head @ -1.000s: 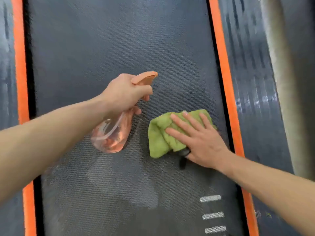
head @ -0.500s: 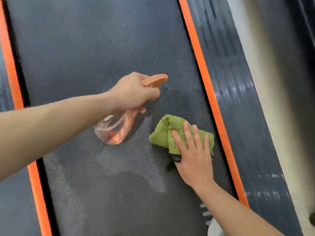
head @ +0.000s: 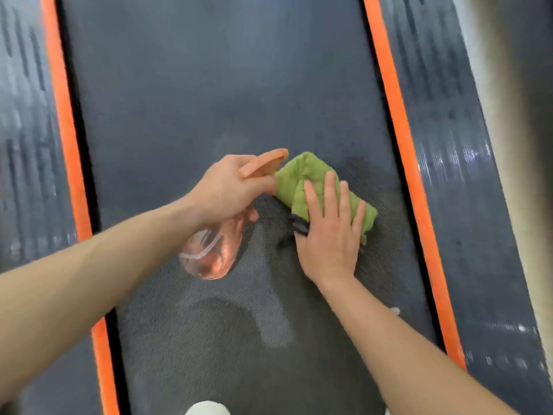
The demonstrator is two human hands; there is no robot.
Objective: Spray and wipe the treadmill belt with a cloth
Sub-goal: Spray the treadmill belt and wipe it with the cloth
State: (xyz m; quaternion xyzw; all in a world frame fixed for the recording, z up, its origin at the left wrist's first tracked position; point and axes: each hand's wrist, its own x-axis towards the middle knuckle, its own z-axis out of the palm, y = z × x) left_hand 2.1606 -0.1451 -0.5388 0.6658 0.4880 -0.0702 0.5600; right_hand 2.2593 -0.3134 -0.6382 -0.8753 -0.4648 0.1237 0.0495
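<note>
We can read no text, label, brand, number or sign. The spray bottle point(head: 209, 253) gripped in our left hand point(head: 227, 190), the cloth point(head: 311, 172) under the fingers point(head: 329, 190) of our right hand point(head: 329, 244) and the belt point(head: 209, 85) beyond the fingertips bear no legible marks.

Dark treadmill belt point(head: 209, 85) carries a crumpled green cloth point(head: 302, 169).

Green folded terry cloth point(head: 311, 175) lies on dark woven treadmill belt point(head: 209, 85), right of ctr. R hand point(head: 329, 232) flat on cloth's near part. L hand point(head: 227, 187) just left of cloth, grips translucent orange plastic spray bottle point(head: 212, 253) above belt: nozzle far, just beside cloth; body near-left. Orange edge strips point(head: 64, 130) flank belt left + right.
</note>
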